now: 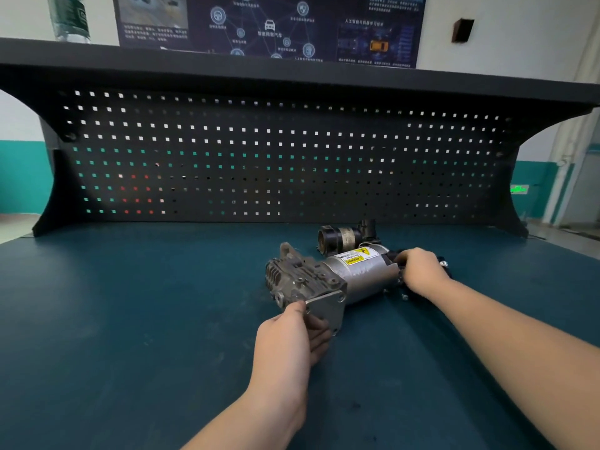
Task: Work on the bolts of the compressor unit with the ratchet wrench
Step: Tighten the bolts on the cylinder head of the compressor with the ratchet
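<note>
The compressor unit [337, 274] lies on its side on the teal bench top [130, 319]. It has a silver cylinder with a yellow warning label and a grey cast head with several bolts. My left hand [292, 336] grips the flat metal flange at the near end of the head. My right hand [422, 267] curls round the dark far end of the cylinder. No ratchet wrench shows in this view. A small bolt [443, 263] lies just past my right hand, another [404, 297] near my wrist.
A black cylindrical part [341, 238] lies behind the compressor, close to the black pegboard [292, 157] that walls the back of the bench. A shelf above carries a water bottle [69, 17].
</note>
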Demonstrator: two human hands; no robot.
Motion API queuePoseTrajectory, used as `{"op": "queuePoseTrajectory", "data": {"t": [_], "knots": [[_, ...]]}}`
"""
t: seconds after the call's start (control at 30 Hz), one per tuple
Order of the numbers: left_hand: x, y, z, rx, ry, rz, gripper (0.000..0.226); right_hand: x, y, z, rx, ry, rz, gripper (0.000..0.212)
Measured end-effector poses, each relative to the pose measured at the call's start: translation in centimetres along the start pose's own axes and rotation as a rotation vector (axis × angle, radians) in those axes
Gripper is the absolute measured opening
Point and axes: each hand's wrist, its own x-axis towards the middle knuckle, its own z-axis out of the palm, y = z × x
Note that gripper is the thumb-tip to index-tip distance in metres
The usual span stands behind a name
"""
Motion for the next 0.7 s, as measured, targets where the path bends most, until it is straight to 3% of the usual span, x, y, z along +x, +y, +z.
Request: {"op": "queuePoseTrajectory", "data": {"t": [0.07, 0.13, 0.2, 0.23, 0.27, 0.37, 0.43, 0.53, 0.6, 0.7], "knots": [[0.2, 0.1, -0.1, -0.012, -0.007, -0.016, 0.035, -0.8, -0.5, -0.3, 0.049, 0.070, 0.059, 0.036], [0.4, 0.1, -0.2, -0.016, -0.012, -0.030, 0.034, -2.7, -1.6, -1.1, 0.237, 0.295, 0.142, 0.036], [0.4, 0.2, -0.3, -0.008, -0.018, -0.036, 0.033, -5.6, -3.5, -1.3, 0.528, 0.557, 0.072, 0.020], [0.4, 0.2, -0.3, 0.002, -0.019, -0.033, 0.034, -7.2, -4.6, -0.9, 0.613, 0.589, 0.031, 0.018], [0.4, 0.3, -0.2, 0.015, -0.016, -0.027, 0.036, -8.4, -5.6, -0.4, 0.654, 0.529, 0.029, 0.029], [0.2, 0.4, -0.2, 0.050, -0.004, -0.001, 0.041, -9.2, -6.8, 0.6, 0.549, 0.136, 0.215, 0.093], [0.2, 0.4, -0.3, 0.059, -0.014, 0.003, 0.038, -7.9, -6.0, 0.4, 0.598, 0.056, 0.227, 0.106], [0.3, 0.3, -0.3, 0.062, -0.034, -0.008, 0.033, -6.2, -4.7, 0.1, 0.788, 0.022, 0.135, 0.080], [0.6, 0.4, -0.5, 0.049, -0.028, -0.013, 0.033, -6.0, -4.5, 0.2, 0.815, 0.041, 0.092, 0.057], [1.2, 0.7, -0.8, 0.040, 0.028, 0.014, 0.032, -6.3, -4.5, 0.5, 0.808, 0.074, 0.043, 0.041]]}}
